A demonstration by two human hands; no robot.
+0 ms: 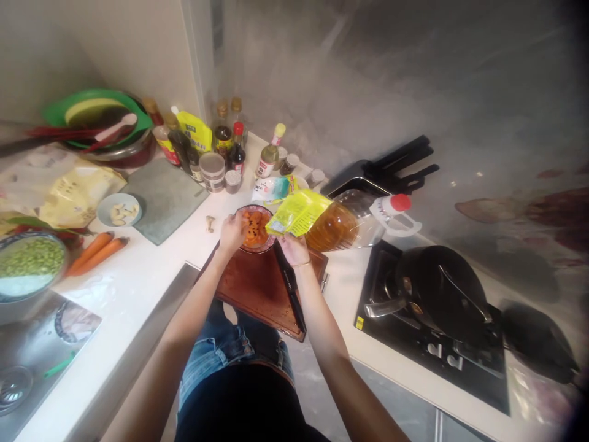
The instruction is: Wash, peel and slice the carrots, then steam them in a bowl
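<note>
My left hand (231, 233) grips the near left rim of a small bowl (254, 228) filled with orange food. The bowl stands at the far end of a reddish-brown cutting board (257, 288). My right hand (293, 249) holds a yellow packet (297, 212), tilted over the right side of the bowl. A dark knife (291, 288) lies along the board's right side, just under my right wrist.
A large oil bottle (350, 224) lies beside the packet. A stove with a black pan (437, 288) is at the right. Sauce bottles (225, 141) line the wall. Two carrots (96, 252), a bowl of green peas (30, 261) and a sink (41, 350) are at the left.
</note>
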